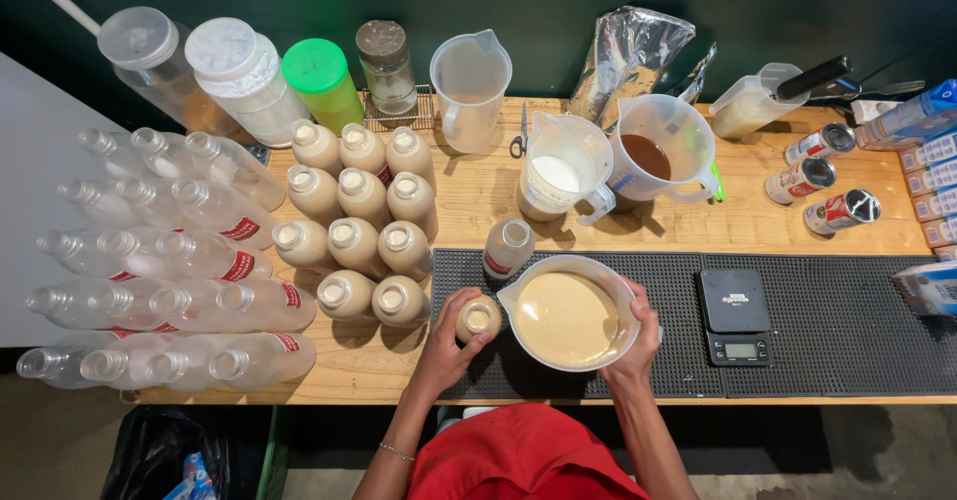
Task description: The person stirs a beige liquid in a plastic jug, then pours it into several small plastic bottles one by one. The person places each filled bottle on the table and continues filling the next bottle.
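The left hand [447, 345] is closed around a small clear plastic bottle filled with beige liquid [478, 318], which stands upright on the black rubber mat [797, 350] at the front of the wooden worktop [738, 226]. The right hand [634, 345] grips the side of a large clear plastic jug of the same beige liquid [568, 313], just beside the bottle. An empty clear bottle [508, 248] stands just behind them.

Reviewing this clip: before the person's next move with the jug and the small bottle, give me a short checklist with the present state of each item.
1. Left hand grips the small bottle: ok, fingers wrap its side.
2. Right hand holds the large jug of beige liquid: ok.
3. Bottle mouth uncapped: ok, beige liquid shows in the opening.
4. Jug spout at the bottle: ok, spout points towards its mouth.
5. Bottle fill level: cannot tell from above.
6. Bottle on the black mat: ok, upright; the empty bottle waits behind.
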